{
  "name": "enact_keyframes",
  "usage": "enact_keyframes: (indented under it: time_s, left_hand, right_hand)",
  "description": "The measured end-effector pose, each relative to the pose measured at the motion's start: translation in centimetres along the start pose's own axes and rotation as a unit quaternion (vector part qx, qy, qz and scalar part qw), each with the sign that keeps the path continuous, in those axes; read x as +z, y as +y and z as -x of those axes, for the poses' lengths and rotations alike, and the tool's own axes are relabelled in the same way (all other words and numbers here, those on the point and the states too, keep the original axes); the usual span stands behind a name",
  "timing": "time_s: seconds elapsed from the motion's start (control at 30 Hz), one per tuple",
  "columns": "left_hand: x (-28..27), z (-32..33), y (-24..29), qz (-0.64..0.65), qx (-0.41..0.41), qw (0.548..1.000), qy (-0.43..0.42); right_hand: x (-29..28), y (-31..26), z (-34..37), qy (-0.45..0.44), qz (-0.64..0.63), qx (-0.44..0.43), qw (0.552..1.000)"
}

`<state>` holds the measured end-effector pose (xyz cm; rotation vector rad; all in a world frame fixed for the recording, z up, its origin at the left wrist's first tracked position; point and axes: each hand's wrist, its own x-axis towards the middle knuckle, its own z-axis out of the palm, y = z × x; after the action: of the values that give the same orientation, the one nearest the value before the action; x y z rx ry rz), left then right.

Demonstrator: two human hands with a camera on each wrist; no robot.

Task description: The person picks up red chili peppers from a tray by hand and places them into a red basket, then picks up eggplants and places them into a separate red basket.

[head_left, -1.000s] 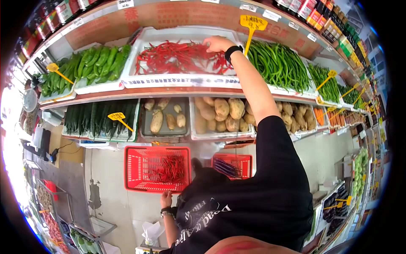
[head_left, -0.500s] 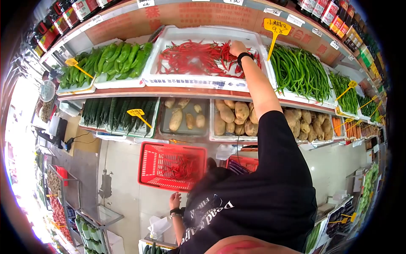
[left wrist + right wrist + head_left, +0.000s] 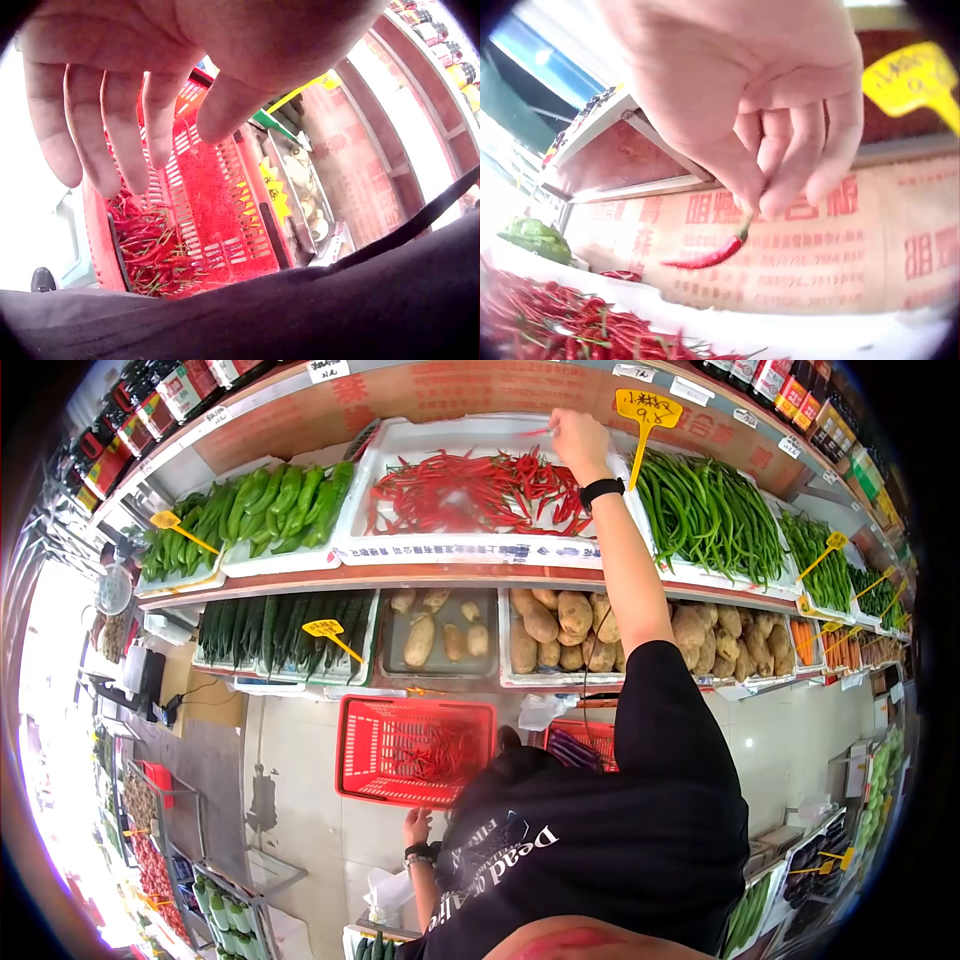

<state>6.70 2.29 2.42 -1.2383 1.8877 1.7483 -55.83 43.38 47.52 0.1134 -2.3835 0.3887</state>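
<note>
Between thumb and fingertips, my right hand (image 3: 757,112) pinches one red chili (image 3: 712,255) by its green stem. In the head view that hand (image 3: 582,445) is raised above the back right part of the white tray (image 3: 440,550), which holds many red chilies (image 3: 460,490). My left hand (image 3: 418,826) hangs just below the near edge of a red basket (image 3: 345,755). The left wrist view shows this hand (image 3: 135,97) with relaxed, extended fingers and nothing in them, and red chilies (image 3: 154,251) lying in the basket.
Green peppers (image 3: 290,505) lie left of the chili tray, long green chilies (image 3: 700,520) right of it. Below are cucumbers (image 3: 290,625) and potatoes (image 3: 575,615). A yellow price sign (image 3: 648,410) stands by my right wrist. A second red basket (image 3: 600,732) stands on the floor.
My right hand reached into the chilies, then rose toward the tray's back edge with one chili pinched. The left hand stays low by the basket.
</note>
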Motion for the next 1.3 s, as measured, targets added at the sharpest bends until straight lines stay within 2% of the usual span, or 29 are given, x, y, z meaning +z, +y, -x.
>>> enact_keyframes:
  time_s: [0.1,0.2,0.23,0.27,0.37,0.47,0.57,0.6,0.7,0.93,1.03,1.13,1.23,1.3]
  left_hand:
    - [0.2,-0.4,-0.6,0.004,-0.004,1.0,-0.004]
    - [0.5,-0.5,-0.7,0.009,-0.003,1.0,-0.013]
    - [0.7,-0.6,-0.7,0.012,-0.002,1.0,-0.016]
    - [0.8,-0.7,-0.8,0.012,-0.001,1.0,-0.018]
    - [1.0,-0.9,-1.0,0.017,0.003,1.0,-0.018]
    - [1.0,-0.6,-1.3,0.014,-0.002,1.0,-0.019]
    - [1.1,-0.9,-2.1,0.011,-0.009,1.0,-0.018]
    - [1.1,-0.5,-2.2,0.011,-0.011,1.0,-0.012]
    - [1.2,0.1,-2.3,0.019,-0.012,1.0,-0.002]
    - [1.4,0.1,-3.3,0.045,-0.005,0.999,0.004]
    - [1.6,0.3,-3.5,0.045,0.001,0.999,0.005]
    - [1.5,0.2,-3.5,0.034,0.004,0.999,0.008]
    - [1.6,-0.1,-3.7,0.033,0.002,0.999,0.01]
    - [1.6,0.0,-3.9,0.036,0.002,0.999,0.015]
  right_hand:
    - [-1.7,-2.5,1.2,0.072,-0.132,0.005,0.989]
    - [3.9,-2.3,2.8,-0.023,-0.246,0.026,0.969]
    - [6.0,-1.9,3.7,-0.074,-0.297,0.007,0.952]
    - [7.3,-2.0,4.4,-0.161,-0.305,0.039,0.938]
    - [9.7,-2.2,4.8,-0.251,-0.196,-0.033,0.947]
    - [9.1,-3.6,4.5,-0.3,0.007,-0.031,0.953]
    - [8.7,-3.7,4.9,-0.32,-0.02,-0.023,0.947]
    - [9.0,-3.4,4.8,-0.346,-0.064,-0.049,0.935]
    - [10.1,-3.2,4.2,-0.381,-0.04,-0.035,0.923]
    - [9.5,-4.2,4.4,-0.39,-0.038,-0.067,0.918]
    - [9.4,-5.4,4.3,-0.4,-0.042,-0.018,0.915]
    - [8.4,-5.8,4.9,-0.397,-0.007,-0.077,0.915]
    - [8.1,-6.6,5.4,-0.325,0.017,-0.064,0.943]
    - [7.2,-7.2,5.2,-0.326,0.039,-0.071,0.942]
